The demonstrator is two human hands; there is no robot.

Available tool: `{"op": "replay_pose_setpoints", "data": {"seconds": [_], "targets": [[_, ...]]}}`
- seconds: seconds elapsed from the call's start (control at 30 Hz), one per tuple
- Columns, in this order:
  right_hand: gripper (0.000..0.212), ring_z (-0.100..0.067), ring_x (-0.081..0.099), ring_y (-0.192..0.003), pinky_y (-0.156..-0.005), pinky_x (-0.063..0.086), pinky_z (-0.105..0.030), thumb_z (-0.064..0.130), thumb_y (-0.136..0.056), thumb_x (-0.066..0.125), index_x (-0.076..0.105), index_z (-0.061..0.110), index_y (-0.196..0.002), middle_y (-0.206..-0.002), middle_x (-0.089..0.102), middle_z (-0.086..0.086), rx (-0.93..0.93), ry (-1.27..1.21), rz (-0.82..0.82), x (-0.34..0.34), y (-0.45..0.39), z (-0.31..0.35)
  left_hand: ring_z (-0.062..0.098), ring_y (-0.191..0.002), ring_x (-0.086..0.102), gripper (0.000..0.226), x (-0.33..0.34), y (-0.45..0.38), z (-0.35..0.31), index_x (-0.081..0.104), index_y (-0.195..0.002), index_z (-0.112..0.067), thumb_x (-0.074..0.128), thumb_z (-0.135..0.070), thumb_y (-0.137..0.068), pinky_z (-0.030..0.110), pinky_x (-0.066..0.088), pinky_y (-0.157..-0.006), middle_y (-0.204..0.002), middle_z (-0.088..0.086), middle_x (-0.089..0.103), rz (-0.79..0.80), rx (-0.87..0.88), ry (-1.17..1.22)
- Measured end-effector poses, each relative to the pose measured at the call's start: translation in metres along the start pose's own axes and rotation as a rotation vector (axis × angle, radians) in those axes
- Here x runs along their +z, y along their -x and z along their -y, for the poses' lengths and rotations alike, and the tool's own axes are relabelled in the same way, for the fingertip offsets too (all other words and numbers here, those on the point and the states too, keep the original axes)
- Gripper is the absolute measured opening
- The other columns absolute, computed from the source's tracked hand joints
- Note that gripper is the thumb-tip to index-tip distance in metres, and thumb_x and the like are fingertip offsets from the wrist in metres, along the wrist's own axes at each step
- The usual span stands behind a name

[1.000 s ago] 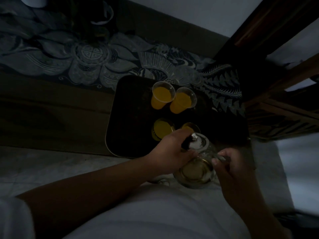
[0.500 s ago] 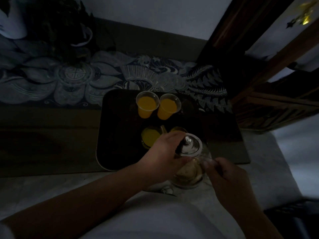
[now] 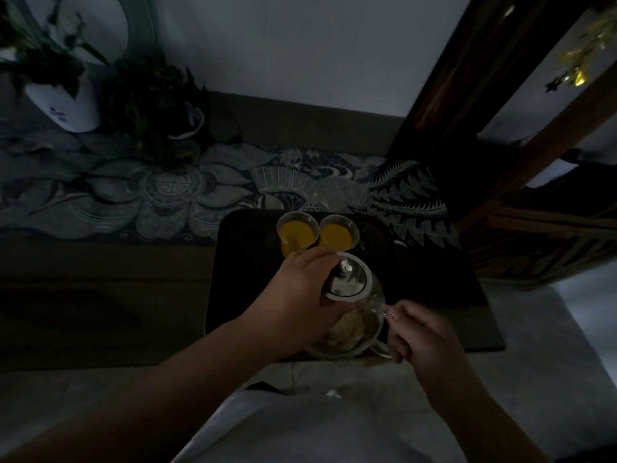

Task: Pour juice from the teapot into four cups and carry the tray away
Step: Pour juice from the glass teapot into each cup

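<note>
Lower centre of the frame: a white garment covers the person's lap. Both forearms reach up from the bottom edge. The right hand (image 3: 422, 332), right of centre, is closed with thumb and fingers pinched on the handle of the glass teapot (image 3: 350, 325). The left hand (image 3: 300, 292), at centre, is curled over the pot's left shoulder, fingers pressed against the edge of the metal lid (image 3: 347, 280). The teapot sits at the near right part of the dark tray (image 3: 240, 262), tilted away from the viewer; whether its base touches the tray cannot be determined. Little liquid is visible inside it. Just beyond the left hand, 2 clear cups (image 3: 297, 230) holding orange juice stand side by side at the tray's far edge, touching or nearly so; any nearer cups are hidden by the hand and pot. The tray rests on a low wooden table (image 3: 100, 295) with a patterned runner (image 3: 167, 192) behind it. Upper left: 2 potted plants (image 3: 63, 95) against the wall. Lighting is very dim.
</note>
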State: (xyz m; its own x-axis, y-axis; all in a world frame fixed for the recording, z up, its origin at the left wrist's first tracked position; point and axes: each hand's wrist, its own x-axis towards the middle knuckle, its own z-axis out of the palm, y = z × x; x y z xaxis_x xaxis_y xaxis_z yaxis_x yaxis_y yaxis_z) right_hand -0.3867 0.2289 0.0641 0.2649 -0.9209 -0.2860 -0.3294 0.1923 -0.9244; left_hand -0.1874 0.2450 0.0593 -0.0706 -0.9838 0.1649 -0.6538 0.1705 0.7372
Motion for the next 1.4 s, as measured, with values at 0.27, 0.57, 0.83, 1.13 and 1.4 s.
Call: {"op": "replay_pose_setpoints", "data": {"seconds": [0.27, 0.57, 0.83, 1.13, 1.4], "targets": [[0.035, -0.01, 0.038, -0.05, -0.048, 0.034, -0.02, 0.024, -0.095, 0.05, 0.051, -0.003, -0.075, -0.056, 0.04, -0.001, -0.087, -0.098, 0.12, 0.052, -0.028, 0.019, 0.02, -0.117, 0.042, 0.067, -0.061, -0.003, 0.017, 0.048, -0.132, -0.017, 0.078, -0.036, -0.075, 0.009, 0.029, -0.086, -0.132, 0.003, 0.051, 0.005, -0.127, -0.18], [0.037, -0.003, 0.041, -0.047, -0.053, 0.035, -0.019, 0.016, -0.098, 0.048, 0.054, 0.018, -0.062, -0.047, 0.045, 0.012, -0.122, -0.135, 0.299, 0.136, -0.076, 0.034, 0.023, -0.131, 0.037, 0.082, -0.122, 0.001, 0.068, 0.033, -0.146, -0.018, 0.073, -0.042, -0.079, 0.03, 0.026, -0.105, -0.144, 0.004, 0.043, 0.043, -0.318, -0.376], [0.034, -0.004, 0.042, -0.048, -0.054, 0.035, -0.016, 0.02, -0.098, 0.047, 0.049, 0.009, -0.066, -0.059, 0.046, -0.002, -0.014, -0.089, 0.45, 0.209, -0.106, 0.028, 0.029, -0.132, 0.037, 0.08, -0.153, 0.004, 0.125, 0.034, -0.145, -0.009, 0.072, -0.035, -0.079, 0.034, 0.028, -0.106, -0.144, 0.011, 0.043, 0.145, -0.438, -0.536], [0.019, -0.009, 0.059, -0.073, -0.067, 0.039, -0.024, 0.025, -0.093, 0.056, 0.065, 0.016, -0.079, -0.078, 0.067, 0.001, 0.283, -0.028, 0.623, 0.272, -0.127, 0.025, 0.03, -0.14, 0.025, 0.093, -0.178, -0.002, 0.181, 0.02, -0.152, -0.012, 0.07, -0.046, -0.081, 0.04, 0.029, -0.111, -0.153, 0.01, 0.028, 0.446, -0.417, -0.721], [0.02, 0.002, 0.05, -0.053, -0.043, 0.034, -0.008, 0.024, -0.094, 0.057, 0.068, 0.018, -0.079, -0.072, 0.06, 0.007, 0.313, 0.028, 0.644, 0.305, -0.133, 0.015, 0.028, -0.138, 0.03, 0.098, -0.181, -0.003, 0.215, 0.021, -0.151, -0.015, 0.078, -0.039, -0.075, 0.038, 0.035, -0.106, -0.151, 0.008, 0.03, 0.618, -0.418, -0.783]]}}
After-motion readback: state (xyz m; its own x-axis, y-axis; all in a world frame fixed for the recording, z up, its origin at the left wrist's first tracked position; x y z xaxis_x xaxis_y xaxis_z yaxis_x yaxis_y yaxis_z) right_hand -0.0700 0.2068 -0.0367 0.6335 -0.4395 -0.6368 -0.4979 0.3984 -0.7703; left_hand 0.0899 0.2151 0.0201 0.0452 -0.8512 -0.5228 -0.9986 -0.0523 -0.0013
